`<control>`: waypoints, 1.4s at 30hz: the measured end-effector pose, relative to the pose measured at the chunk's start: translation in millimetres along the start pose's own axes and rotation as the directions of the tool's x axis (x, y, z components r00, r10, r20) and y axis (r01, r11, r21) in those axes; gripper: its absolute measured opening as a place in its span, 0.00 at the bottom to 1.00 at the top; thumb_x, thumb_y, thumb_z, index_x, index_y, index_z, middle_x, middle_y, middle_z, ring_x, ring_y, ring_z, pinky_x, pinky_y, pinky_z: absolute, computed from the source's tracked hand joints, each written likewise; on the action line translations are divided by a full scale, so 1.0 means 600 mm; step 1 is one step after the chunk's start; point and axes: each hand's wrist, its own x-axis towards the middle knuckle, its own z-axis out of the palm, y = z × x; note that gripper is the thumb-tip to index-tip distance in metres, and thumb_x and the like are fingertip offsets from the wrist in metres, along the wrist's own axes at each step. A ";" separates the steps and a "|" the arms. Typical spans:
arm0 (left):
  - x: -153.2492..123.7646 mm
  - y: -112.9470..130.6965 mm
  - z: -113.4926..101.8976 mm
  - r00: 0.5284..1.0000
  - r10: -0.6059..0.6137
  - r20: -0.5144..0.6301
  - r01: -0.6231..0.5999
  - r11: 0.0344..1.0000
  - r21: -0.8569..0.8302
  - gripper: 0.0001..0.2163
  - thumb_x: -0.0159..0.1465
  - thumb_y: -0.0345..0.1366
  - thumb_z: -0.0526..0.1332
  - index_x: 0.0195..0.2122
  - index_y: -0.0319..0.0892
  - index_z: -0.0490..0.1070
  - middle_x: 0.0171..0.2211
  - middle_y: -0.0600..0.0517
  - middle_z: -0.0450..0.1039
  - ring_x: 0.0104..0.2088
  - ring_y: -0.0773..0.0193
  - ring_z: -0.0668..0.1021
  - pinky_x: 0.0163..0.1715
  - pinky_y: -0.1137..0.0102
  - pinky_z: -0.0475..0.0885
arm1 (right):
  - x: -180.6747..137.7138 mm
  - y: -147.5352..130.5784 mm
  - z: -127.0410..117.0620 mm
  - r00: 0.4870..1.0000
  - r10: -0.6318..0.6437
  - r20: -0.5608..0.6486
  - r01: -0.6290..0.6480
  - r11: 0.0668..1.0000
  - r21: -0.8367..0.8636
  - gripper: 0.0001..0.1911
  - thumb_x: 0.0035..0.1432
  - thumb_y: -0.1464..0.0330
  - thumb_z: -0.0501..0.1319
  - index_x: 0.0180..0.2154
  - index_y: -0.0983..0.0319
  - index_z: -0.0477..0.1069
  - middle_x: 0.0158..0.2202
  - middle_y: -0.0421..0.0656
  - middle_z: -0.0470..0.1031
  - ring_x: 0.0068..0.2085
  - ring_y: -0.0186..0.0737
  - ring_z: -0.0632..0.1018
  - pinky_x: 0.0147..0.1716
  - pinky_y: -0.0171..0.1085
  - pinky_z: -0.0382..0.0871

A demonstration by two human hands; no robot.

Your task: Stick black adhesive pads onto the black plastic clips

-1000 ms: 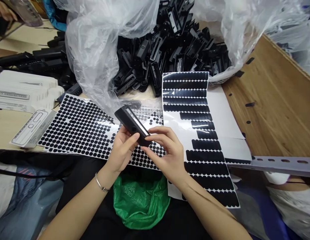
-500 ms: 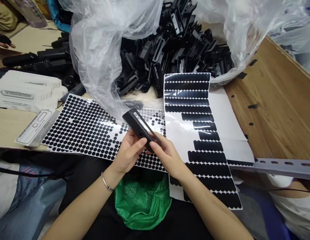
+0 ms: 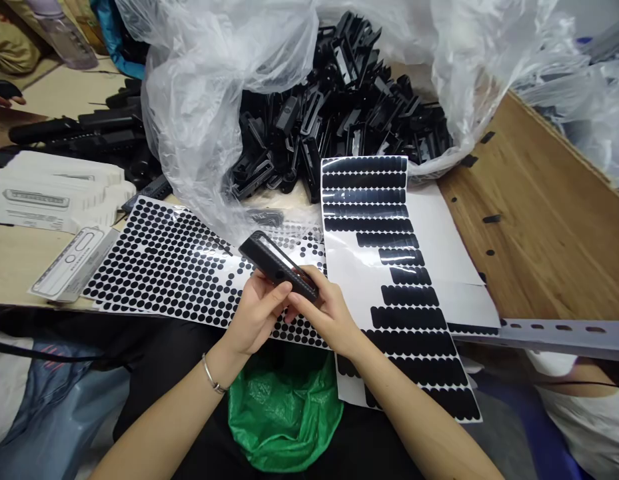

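Both hands hold one small black plastic part (image 3: pixel 274 263) above the table's front edge. My left hand (image 3: pixel 256 317) grips its near end from below, thumb on top. My right hand (image 3: pixel 329 313) closes on the same end from the right, fingers pressed along the part's side. Under the hands lies a white sheet of small round black stickers (image 3: pixel 159 260). To the right lies a white sheet of long black strip stickers (image 3: pixel 389 267), with several strips gone from its middle rows.
A clear plastic bag (image 3: pixel 209 100) spills a heap of black plastic parts (image 3: pixel 339 113) at the back. White printed boxes (image 3: pixel 49 193) lie at the left. A green bag (image 3: pixel 284 407) rests on my lap. A wooden board (image 3: pixel 549 220) and grey slotted rail (image 3: pixel 564 330) lie right.
My right hand has moved in from open fingertips onto the part and closed around its near end. The part has tilted flatter and lower. The left hand keeps its grip.
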 end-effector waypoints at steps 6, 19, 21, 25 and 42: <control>-0.009 0.010 -0.001 0.998 0.054 -0.038 -0.053 0.998 0.015 0.10 0.53 0.35 0.71 0.34 0.43 0.72 0.28 0.57 0.73 0.31 0.66 0.77 0.36 0.70 0.75 | 0.013 -0.024 -0.047 0.952 -0.061 0.301 0.098 0.989 -0.108 0.23 0.58 0.57 0.65 0.53 0.55 0.68 0.50 0.44 0.75 0.49 0.44 0.77 0.47 0.43 0.74; -0.007 0.024 -0.020 0.848 0.288 0.446 -0.530 0.506 0.681 0.07 0.58 0.33 0.66 0.36 0.46 0.69 0.30 0.53 0.75 0.31 0.62 0.77 0.35 0.67 0.72 | 0.058 0.030 -0.074 0.995 -0.090 -0.049 0.003 0.504 -0.864 0.17 0.54 0.72 0.67 0.48 0.60 0.75 0.47 0.51 0.75 0.48 0.57 0.73 0.42 0.54 0.74; 0.007 0.029 -0.018 0.825 0.407 0.391 -0.548 0.414 0.727 0.04 0.60 0.34 0.64 0.36 0.47 0.71 0.31 0.52 0.75 0.32 0.61 0.77 0.36 0.67 0.71 | 0.061 0.031 -0.074 0.994 -0.099 -0.049 0.007 0.499 -0.867 0.14 0.55 0.73 0.66 0.45 0.61 0.77 0.45 0.51 0.75 0.47 0.57 0.73 0.42 0.54 0.74; 0.067 0.069 -0.013 0.804 0.500 0.323 -0.459 0.175 0.871 0.03 0.64 0.35 0.58 0.37 0.45 0.72 0.34 0.49 0.75 0.38 0.56 0.77 0.41 0.62 0.71 | 0.065 0.032 -0.072 0.986 -0.111 -0.124 -0.038 0.578 -0.815 0.07 0.56 0.75 0.64 0.37 0.61 0.79 0.42 0.50 0.76 0.46 0.54 0.74 0.44 0.53 0.72; 0.235 0.149 -0.005 0.859 0.482 0.173 -0.065 -0.232 0.970 0.20 0.61 0.25 0.59 0.56 0.37 0.66 0.52 0.38 0.66 0.54 0.44 0.69 0.55 0.52 0.63 | 0.106 0.040 -0.074 0.969 -0.050 -0.242 -0.157 0.631 -0.760 0.07 0.56 0.76 0.64 0.30 0.61 0.80 0.37 0.46 0.79 0.43 0.46 0.76 0.41 0.40 0.68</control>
